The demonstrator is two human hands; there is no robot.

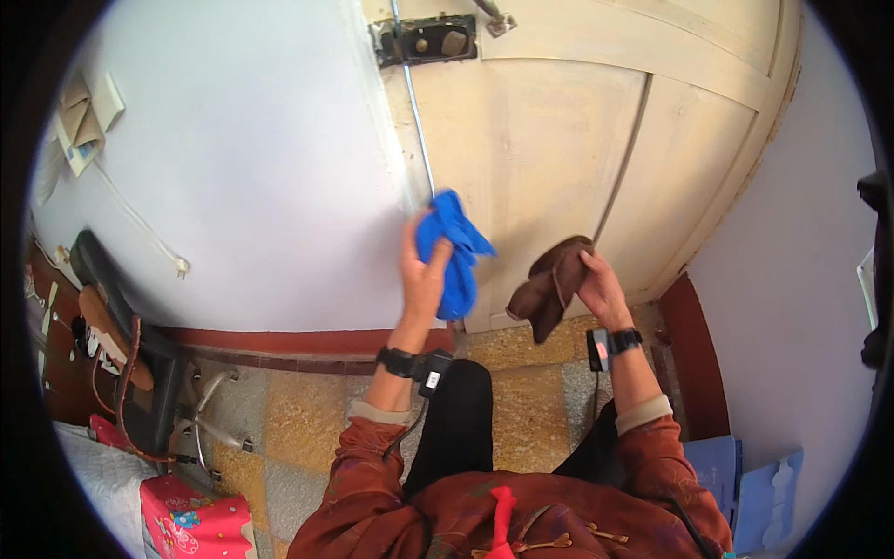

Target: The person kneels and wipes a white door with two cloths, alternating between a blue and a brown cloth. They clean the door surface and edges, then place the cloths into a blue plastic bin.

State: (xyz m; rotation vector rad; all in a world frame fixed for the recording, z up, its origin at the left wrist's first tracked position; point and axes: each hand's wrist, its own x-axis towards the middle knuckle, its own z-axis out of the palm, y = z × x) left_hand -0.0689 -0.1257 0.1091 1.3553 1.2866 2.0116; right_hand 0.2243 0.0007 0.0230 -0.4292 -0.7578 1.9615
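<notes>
A bunched blue cloth (pixel 457 283) is gripped in my left hand (pixel 421 279), with the thumb pressed across its near face. My right hand (pixel 605 290) grips a folded brown cloth (pixel 552 286) by its right edge, and the rest of it hangs down to the left. Both cloths are held up in front of a cream panelled door (pixel 552 154), apart from each other. Part of each hand's fingers is hidden behind the cloth it holds. A black strap with a small box sits on each of my wrists.
A metal lock plate (pixel 426 43) and a handle (pixel 497 21) are on the door. At left stand a black swivel chair (pixel 164 391) and a cord with a plug (pixel 183 265) hanging on the white wall. Blue panels (pixel 765 499) lean at lower right. Tiles (pixel 307 412) cover the floor.
</notes>
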